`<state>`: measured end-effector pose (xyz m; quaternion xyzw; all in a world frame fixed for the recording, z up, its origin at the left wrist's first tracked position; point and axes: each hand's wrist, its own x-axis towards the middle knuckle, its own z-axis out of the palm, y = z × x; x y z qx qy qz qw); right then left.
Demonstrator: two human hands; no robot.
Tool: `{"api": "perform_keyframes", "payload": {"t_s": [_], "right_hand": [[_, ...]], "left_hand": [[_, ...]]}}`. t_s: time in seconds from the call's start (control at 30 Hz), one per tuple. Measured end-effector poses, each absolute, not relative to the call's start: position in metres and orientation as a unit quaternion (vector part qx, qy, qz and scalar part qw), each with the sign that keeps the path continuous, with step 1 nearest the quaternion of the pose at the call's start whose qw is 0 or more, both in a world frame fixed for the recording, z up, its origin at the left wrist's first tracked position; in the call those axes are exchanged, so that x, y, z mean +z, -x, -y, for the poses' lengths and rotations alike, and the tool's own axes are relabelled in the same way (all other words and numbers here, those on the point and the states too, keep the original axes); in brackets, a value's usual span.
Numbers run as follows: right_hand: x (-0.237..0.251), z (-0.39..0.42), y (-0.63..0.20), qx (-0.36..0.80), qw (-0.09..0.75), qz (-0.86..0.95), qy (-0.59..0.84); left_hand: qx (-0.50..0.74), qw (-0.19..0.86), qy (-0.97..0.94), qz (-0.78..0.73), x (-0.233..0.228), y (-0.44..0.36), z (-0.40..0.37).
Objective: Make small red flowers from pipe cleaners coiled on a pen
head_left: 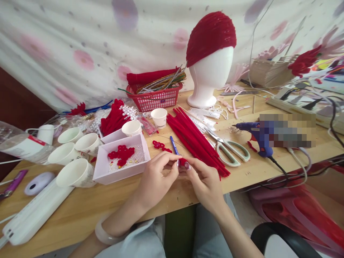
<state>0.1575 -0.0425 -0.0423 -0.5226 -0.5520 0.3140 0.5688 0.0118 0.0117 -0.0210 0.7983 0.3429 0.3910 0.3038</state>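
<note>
A small red piece (182,162) is pinched between the fingers of the left hand (156,179) and right hand (204,181) above the bench (258,168) edge, beside red stems (196,139) and scissors (228,147).

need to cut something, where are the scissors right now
In the head view, the scissors lie on the table right of the hands, between the red pipe cleaners and the blue glue gun.

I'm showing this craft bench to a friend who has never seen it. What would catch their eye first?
Probably the white mannequin head at the back of the table, capped in red. Next, the bundle of red pipe cleaners fanned across the middle, beside the scissors. At the near edge, the left hand and right hand pinch a small red piece between them.
</note>
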Motion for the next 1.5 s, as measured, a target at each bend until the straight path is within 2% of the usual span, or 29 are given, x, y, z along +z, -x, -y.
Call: {"api": "perform_keyframes", "payload": {"t_s": [0.13, 0.3, 0.37, 0.43, 0.6, 0.67, 0.73, 0.83, 0.93, 1.0, 1.1, 1.17, 1.23, 1.4, 1.5], "right_hand": [[-0.044, 0.040, -0.160, 0.392, 0.568, 0.545, 0.476], [-0.043, 0.038, -0.162, 0.384, 0.556, 0.564, 0.474], [-0.044, 0.037, -0.162, 0.366, 0.552, 0.568, 0.489], [-0.047, 0.035, -0.161, 0.357, 0.547, 0.565, 0.504], [-0.058, 0.031, -0.159, 0.401, 0.568, 0.525, 0.491], [-0.059, 0.030, -0.158, 0.413, 0.579, 0.509, 0.484], [-0.059, 0.031, -0.157, 0.405, 0.589, 0.504, 0.485], [-0.057, 0.034, -0.156, 0.333, 0.585, 0.530, 0.516], [-0.056, 0.037, -0.155, 0.240, 0.576, 0.569, 0.535], [-0.056, 0.038, -0.155, 0.196, 0.577, 0.589, 0.531], [-0.057, 0.038, -0.155, 0.155, 0.567, 0.624, 0.515], [-0.057, 0.039, -0.155, 0.144, 0.565, 0.638, 0.503], [-0.055, 0.040, -0.157, 0.160, 0.579, 0.630, 0.493], [-0.052, 0.042, -0.162, 0.272, 0.613, 0.580, 0.462], [-0.054, 0.042, -0.163, 0.311, 0.631, 0.558, 0.441]], "left_hand": [[0.411, 0.209, -0.834, -0.302, -0.021, -0.011, -0.012], [0.401, 0.248, -0.824, -0.316, -0.021, -0.011, -0.011], [0.385, 0.233, -0.839, -0.307, -0.022, -0.011, -0.012], [0.362, 0.156, -0.878, -0.271, -0.023, -0.009, -0.014], [0.308, -0.140, -0.923, -0.182, -0.021, -0.002, -0.021], [0.312, -0.204, -0.912, -0.168, -0.019, -0.001, -0.021], [0.321, -0.219, -0.904, -0.177, -0.017, -0.002, -0.020], [0.325, -0.179, -0.901, -0.224, -0.017, -0.008, -0.017], [0.332, -0.075, -0.895, -0.289, -0.014, -0.015, -0.014], [0.334, 0.060, -0.873, -0.349, -0.009, -0.019, -0.014], [0.284, 0.364, -0.778, -0.427, -0.001, -0.023, -0.015], [0.262, 0.516, -0.693, -0.430, 0.002, -0.025, -0.016], [0.294, 0.546, -0.663, -0.419, 0.002, -0.027, -0.015], [0.359, 0.441, -0.713, -0.411, -0.006, -0.029, -0.013], [0.379, 0.412, -0.723, -0.405, -0.009, -0.028, -0.014]]}}
